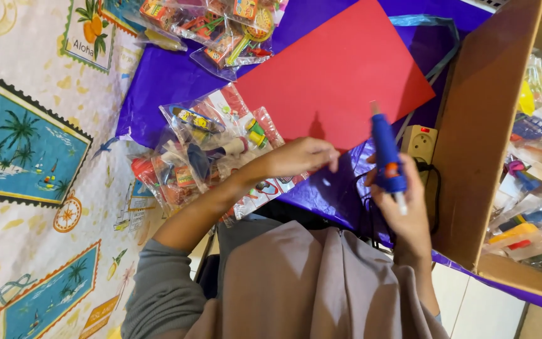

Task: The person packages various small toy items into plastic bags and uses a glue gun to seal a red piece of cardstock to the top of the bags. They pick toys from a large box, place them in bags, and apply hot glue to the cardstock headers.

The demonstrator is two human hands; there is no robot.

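In our right hand (403,210) we grip a blue glue gun (386,154), nozzle aimed away from us. Left of that grip, our left hand (299,157) rests loosely curled, holding nothing, at the near edge of the red sheet (337,75), with toy packets (211,147) just leftward. Beyond lies purple plastic covering (158,81) on the counter.

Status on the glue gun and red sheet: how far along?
Done: red sheet lies flat on the purple cover. In hand: right hand has the blue glue gun in its grip, nozzle at the sheet's near edge; left hand touches that edge. Left: no glue visible; bagged toys sit unattached beside it.
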